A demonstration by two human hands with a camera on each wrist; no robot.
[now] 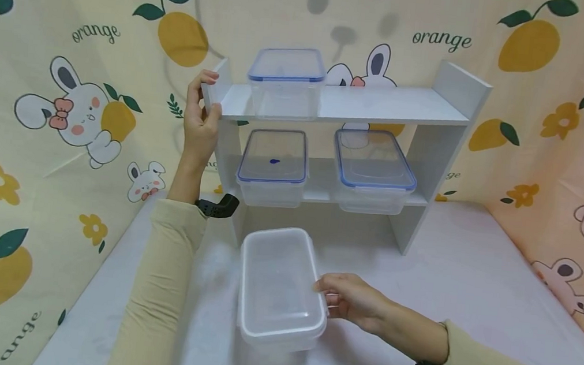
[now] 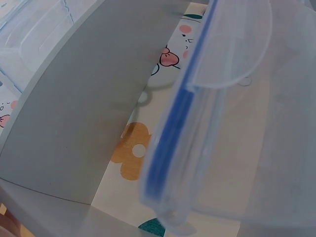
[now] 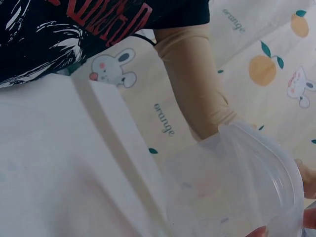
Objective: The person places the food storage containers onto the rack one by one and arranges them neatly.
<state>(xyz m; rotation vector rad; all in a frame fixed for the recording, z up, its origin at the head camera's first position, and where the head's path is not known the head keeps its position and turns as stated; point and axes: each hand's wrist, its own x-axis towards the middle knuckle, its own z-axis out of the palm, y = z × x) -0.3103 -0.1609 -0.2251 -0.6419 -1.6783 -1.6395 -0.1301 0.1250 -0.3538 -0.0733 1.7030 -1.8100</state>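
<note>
My left hand (image 1: 201, 125) grips the upper left side panel of a white shelf unit (image 1: 392, 105), thumb on the front edge. With my right hand (image 1: 352, 301) I hold a translucent rectangular food container (image 1: 278, 285) by its right rim, tilted in front of the shelf. The right wrist view shows this container (image 3: 232, 173) close up, with fingertips at its edge. A blue-sealed lidded container (image 1: 285, 92) stands on the top board at left. Two similar ones, a left container (image 1: 272, 169) and a right container (image 1: 376, 172), sit on the middle board, jutting past its front edge.
The shelf stands on a white tabletop (image 1: 451, 266). Behind and beside it hangs a patterned cloth (image 1: 77, 198) with rabbits and oranges. In the left wrist view, a grey-looking shelf panel (image 2: 74, 103) lies beside a blue-sealed container (image 2: 170, 143).
</note>
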